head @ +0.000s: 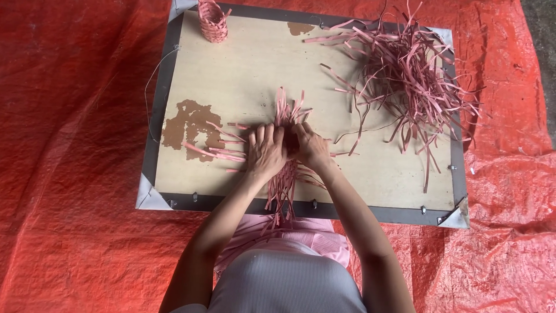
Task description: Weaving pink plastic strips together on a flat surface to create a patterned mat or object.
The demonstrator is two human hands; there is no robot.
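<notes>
Clothing: nearest to the camera is the person's grey ribbed top, and below it pink cloth on the lap.
Woven piece: a flat start of weaving (285, 152) made from thin pink strips lies on the near middle of the board, with loose ends going out to the left, far side and near side, some over the near edge.
Left hand: the left hand (265, 152) lies flat on the weave, fingers spread a little and pressing down.
Right hand: the right hand (311, 148) touches the left one, its fingers bent down on the crossing strips; I cannot tell if it pinches one strip.
Handling: the strips look very light, thin and springy, so I judge they slide apart easily; it is best to hold at the crossed centre, not at the free ends.
Board: one pale wooden board (255, 75) with a dark frame and worn brown patches.
Loose strips: one big tangled pile (408, 78) at the far right, too many to count.
Small basket: one finished pink woven basket (212, 21) stands at the far left.
Ground: an orange-red plastic sheet (69, 145) is under everything.
</notes>
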